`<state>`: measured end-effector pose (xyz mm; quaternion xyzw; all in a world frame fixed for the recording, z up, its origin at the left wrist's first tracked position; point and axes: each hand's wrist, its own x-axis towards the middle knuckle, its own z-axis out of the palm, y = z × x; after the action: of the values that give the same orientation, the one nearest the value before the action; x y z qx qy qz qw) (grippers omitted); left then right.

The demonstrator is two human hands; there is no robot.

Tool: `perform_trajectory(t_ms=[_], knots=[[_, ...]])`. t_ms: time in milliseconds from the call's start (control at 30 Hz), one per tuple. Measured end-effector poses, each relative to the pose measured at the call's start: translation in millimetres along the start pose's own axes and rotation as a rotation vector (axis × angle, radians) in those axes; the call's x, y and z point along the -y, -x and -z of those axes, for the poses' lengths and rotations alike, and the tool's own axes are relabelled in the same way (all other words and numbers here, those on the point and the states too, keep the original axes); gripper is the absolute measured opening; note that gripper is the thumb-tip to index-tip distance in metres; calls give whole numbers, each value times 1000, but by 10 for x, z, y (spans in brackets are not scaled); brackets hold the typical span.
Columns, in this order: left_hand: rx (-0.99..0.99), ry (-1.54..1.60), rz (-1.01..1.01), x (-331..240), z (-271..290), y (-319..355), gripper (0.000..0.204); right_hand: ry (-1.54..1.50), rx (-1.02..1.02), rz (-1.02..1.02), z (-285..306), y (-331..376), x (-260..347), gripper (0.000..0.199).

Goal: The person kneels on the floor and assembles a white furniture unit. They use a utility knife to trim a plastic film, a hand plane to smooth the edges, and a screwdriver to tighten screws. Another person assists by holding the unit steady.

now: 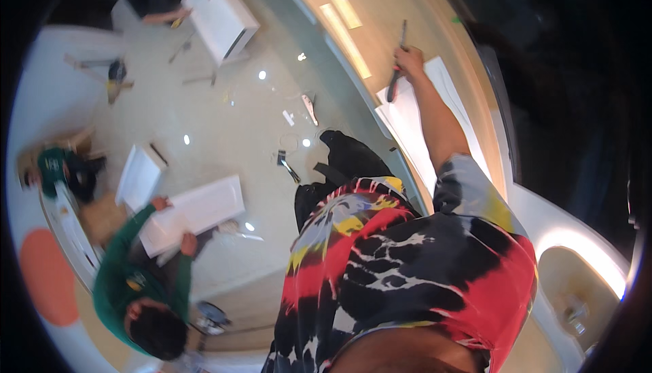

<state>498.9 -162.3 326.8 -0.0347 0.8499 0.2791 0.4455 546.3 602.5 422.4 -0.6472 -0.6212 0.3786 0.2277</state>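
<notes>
My right arm stretches up over a pale wooden counter (380, 33) at the right. In its closed fingers my right hand (409, 62) grips a long, thin tool with a dark and red handle (392, 92), whose narrow dark end points away from me. Its exact kind is too small to make out. Under the hand and forearm, white sheets or panels (411, 128) lie along the counter. My left hand does not show, and my patterned shirt fills the lower middle.
At lower left a person in green (136, 271) holds a white panel (197, 213). Further off, a person in black handles a white box (221, 16). Another person (58, 169) is at far left. Hand tools (310, 109) and small scraps lie on the floor beside my legs.
</notes>
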Motion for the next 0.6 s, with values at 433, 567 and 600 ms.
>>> perform_trajectory(t_ms=[433,567,600], knots=[[157,-266,-140,-1641,1862,-1442,24,289,713,23,641,3422,-811,55],[441,-501,-337,-2303,1427,-1223,22,177,685,-399,928,4652,-1880,53],[366,-489,-237,-2393,1255,-1046,22,197,679,-404,1225,4805,-1836,50]])
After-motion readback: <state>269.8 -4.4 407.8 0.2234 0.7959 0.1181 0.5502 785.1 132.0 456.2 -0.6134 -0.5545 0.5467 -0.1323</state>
